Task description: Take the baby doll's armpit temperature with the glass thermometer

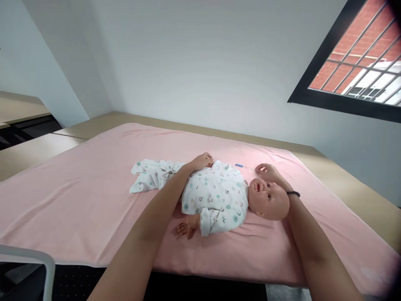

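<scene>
A baby doll (216, 192) in a white patterned outfit lies on its back on a pink cloth (103, 200), its head to the right. My left hand (201, 161) reaches across its body and rests at the doll's far hand, fingers curled round it. Beyond the doll's head, my right hand (267, 170) has its thumb and fingertips pinched at the clear end of a thin stick, apparently a thermometer, with a blue end (239, 165) pointing left. The stick lies close to the cloth beside the doll's shoulder.
Pale wooden tabletop (351, 179) shows around the cloth. A grey wall rises behind, with a barred window (360, 62) at upper right. At the lower left, a light metal tube (28, 252) curves by the table's near edge, probably part of a chair.
</scene>
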`<action>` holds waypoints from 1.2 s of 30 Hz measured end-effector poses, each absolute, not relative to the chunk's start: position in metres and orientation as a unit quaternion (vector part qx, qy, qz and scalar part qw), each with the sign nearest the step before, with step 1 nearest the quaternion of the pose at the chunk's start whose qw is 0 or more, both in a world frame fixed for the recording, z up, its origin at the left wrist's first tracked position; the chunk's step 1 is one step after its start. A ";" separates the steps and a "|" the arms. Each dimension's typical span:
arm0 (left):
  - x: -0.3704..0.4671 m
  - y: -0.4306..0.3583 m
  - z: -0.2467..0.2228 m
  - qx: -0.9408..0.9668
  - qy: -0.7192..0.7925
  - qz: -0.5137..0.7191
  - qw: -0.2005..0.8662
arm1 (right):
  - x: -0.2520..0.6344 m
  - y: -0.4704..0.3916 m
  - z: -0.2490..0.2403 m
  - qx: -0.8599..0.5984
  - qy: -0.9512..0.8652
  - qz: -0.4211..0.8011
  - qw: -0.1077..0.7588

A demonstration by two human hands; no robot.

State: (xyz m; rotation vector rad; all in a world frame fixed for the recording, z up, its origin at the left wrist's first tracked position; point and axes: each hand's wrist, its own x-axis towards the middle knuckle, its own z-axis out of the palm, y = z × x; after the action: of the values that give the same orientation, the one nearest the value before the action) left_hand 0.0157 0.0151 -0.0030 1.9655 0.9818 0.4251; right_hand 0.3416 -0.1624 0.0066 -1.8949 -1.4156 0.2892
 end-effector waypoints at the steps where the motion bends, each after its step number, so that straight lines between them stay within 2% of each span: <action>1: 0.016 0.015 0.001 0.790 0.399 0.182 0.429 | 0.341 -0.160 0.009 -0.737 -0.552 0.117 0.373; 6: 0.013 0.009 0.035 0.791 0.402 0.271 0.373 | 0.345 -0.141 0.032 -0.715 -0.551 0.127 0.410; 11: -0.002 -0.017 0.089 0.801 0.360 0.384 0.286 | 0.336 -0.135 0.089 -0.638 -0.566 0.106 0.511; 16: -0.033 -0.069 0.144 0.810 0.251 0.470 0.246 | 0.259 -0.168 0.162 -0.499 -0.569 0.072 0.649; 20: -0.053 -0.103 0.171 0.776 0.172 0.561 0.232 | 0.193 -0.198 0.196 -0.427 -0.578 0.061 0.693; 27: -0.075 -0.125 0.184 0.687 0.116 0.699 0.164 | 0.146 -0.219 0.189 -0.381 -0.590 0.054 0.710; 36: -0.091 -0.130 0.191 0.716 0.116 0.677 0.125 | 0.133 -0.216 0.180 -0.363 -0.572 0.017 0.736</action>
State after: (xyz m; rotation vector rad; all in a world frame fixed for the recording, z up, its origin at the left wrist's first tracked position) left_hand -0.0912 -0.1299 0.1906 2.0857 0.3373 1.9718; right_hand 0.1328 -0.2164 0.1804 -0.7981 -1.2559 0.0366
